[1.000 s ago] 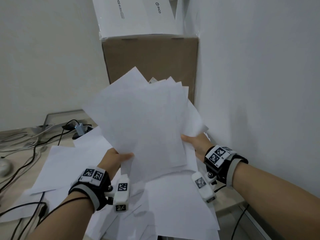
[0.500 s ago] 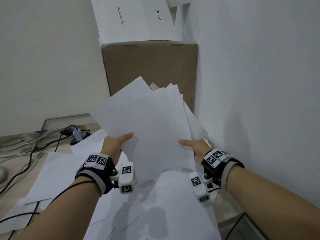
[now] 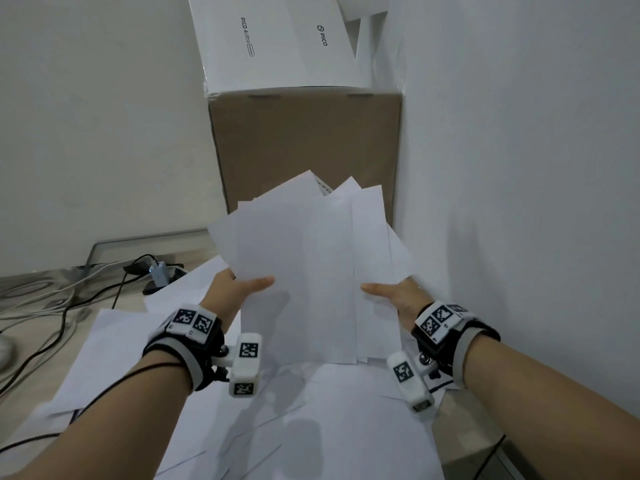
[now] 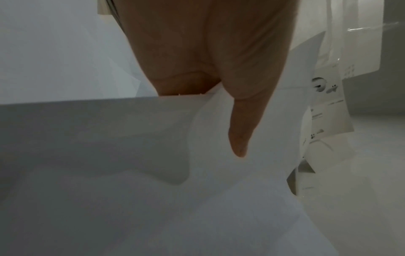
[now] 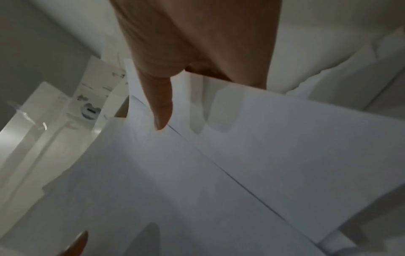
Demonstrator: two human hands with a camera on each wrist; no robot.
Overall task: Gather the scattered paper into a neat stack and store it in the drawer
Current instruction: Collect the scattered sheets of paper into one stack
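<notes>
A fanned bundle of white paper sheets [image 3: 311,268] is held upright above the desk, its edges uneven. My left hand [image 3: 239,287] grips its left edge, thumb on the front. My right hand [image 3: 391,294] grips the right edge the same way. In the left wrist view the thumb [image 4: 241,131] presses on the paper bundle [image 4: 109,155]. In the right wrist view the thumb [image 5: 162,107] lies on the front sheet [image 5: 241,155]. More loose sheets [image 3: 329,427] lie scattered on the desk below. No drawer is in view.
A brown cardboard box [image 3: 304,147] stands in the corner behind the bundle, with white PICO boxes [image 3: 277,39] on top. The wall [image 3: 519,202] is close on the right. Cables [image 3: 52,306] and a plug block [image 3: 159,275] lie at the back left of the desk.
The bundle has been squared up: the sheets have turned from a wide tilted fan to a more upright, narrower bundle. Both hands moved closer together along its side edges.
</notes>
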